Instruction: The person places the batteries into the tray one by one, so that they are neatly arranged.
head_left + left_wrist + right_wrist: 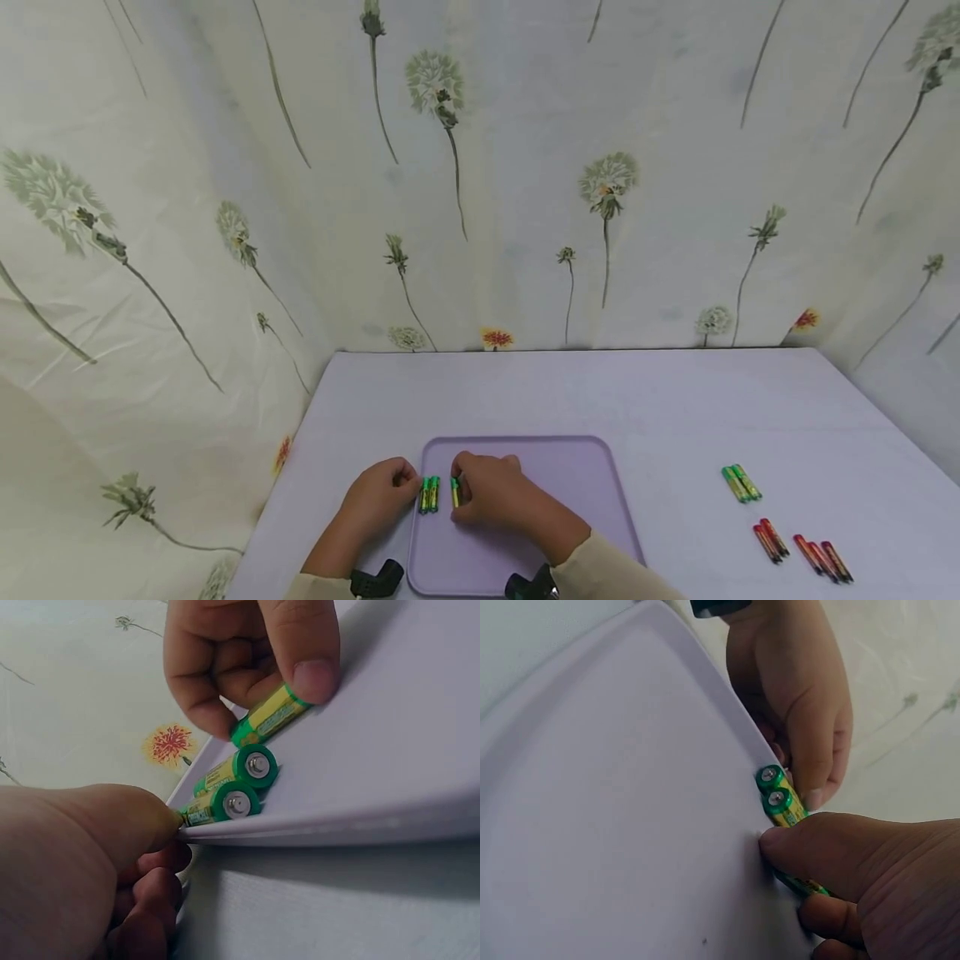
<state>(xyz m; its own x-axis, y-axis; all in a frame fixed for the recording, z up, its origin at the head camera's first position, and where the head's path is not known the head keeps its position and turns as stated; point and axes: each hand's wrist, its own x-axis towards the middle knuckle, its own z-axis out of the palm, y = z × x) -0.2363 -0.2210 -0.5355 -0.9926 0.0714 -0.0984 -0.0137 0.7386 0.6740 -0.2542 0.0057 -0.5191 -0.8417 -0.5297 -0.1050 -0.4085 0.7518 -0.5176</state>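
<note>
Pinching a green battery (271, 718): the right hand (495, 493); the left hand (381, 496) seemingly pinches the tray (573, 492).

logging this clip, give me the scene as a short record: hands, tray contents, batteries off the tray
left hand: at the left rim of the tray
right hand: holds a green-and-yellow battery
tray contents: two green-and-yellow batteries, side by side near the left rim
off the tray: two green batteries and five red batteries on the table

Head view bright, evenly lit; wrist views dimmer, slightly soft. Tray (397, 735) casts a diffuse shadow on the bench (337, 922).
</note>
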